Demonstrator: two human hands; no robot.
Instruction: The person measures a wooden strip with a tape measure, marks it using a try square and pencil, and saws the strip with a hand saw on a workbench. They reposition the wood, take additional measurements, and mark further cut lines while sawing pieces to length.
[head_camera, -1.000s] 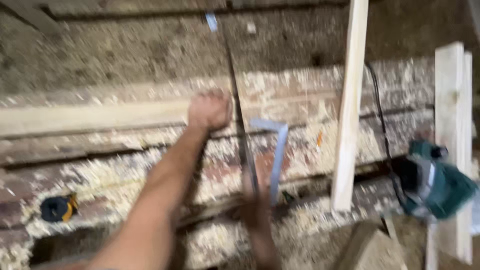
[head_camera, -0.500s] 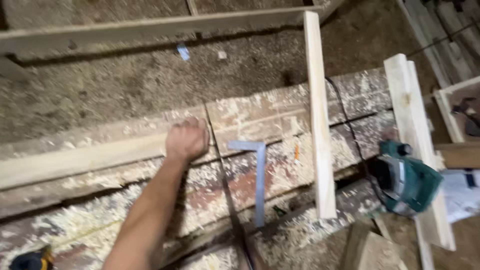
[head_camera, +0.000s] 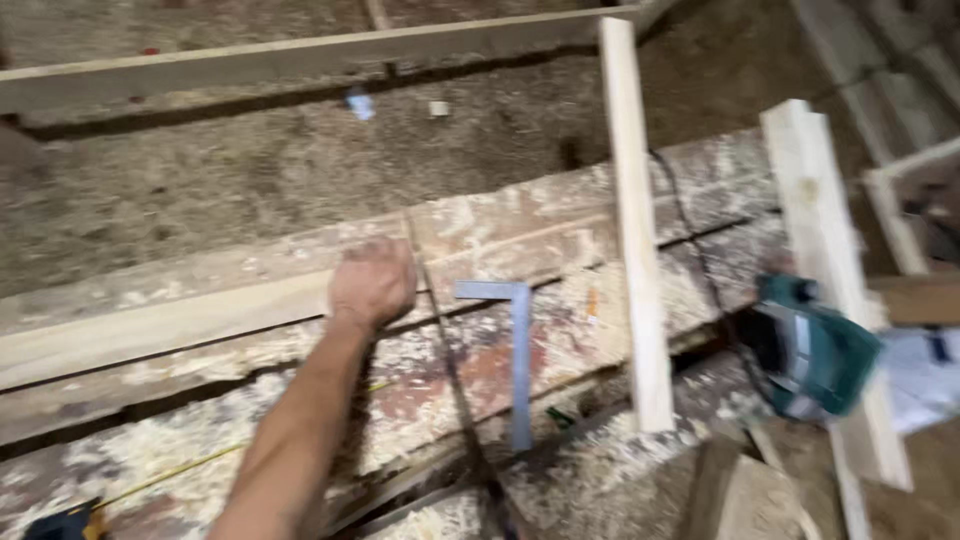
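My left hand (head_camera: 372, 283) reaches forward from the lower left, fingers closed on the end of a long pale plank (head_camera: 150, 335) that lies along the old, shaving-covered bench boards (head_camera: 540, 225). A grey metal try square (head_camera: 520, 345) lies flat on the bench just right of the hand, not touching it. My right hand is out of view.
A narrow pale board (head_camera: 630, 230) lies across the bench right of the square, and a wider one (head_camera: 820, 260) further right. A green power tool (head_camera: 815, 350) with a black cord (head_camera: 700, 270) sits between them. A tape measure (head_camera: 60, 522) lies bottom left. A long beam (head_camera: 300, 60) runs across the far side of the sawdust floor.
A blurred arm near the square one second ago has left the view. My left hand stays on the plank's end while the view shifts rightward.
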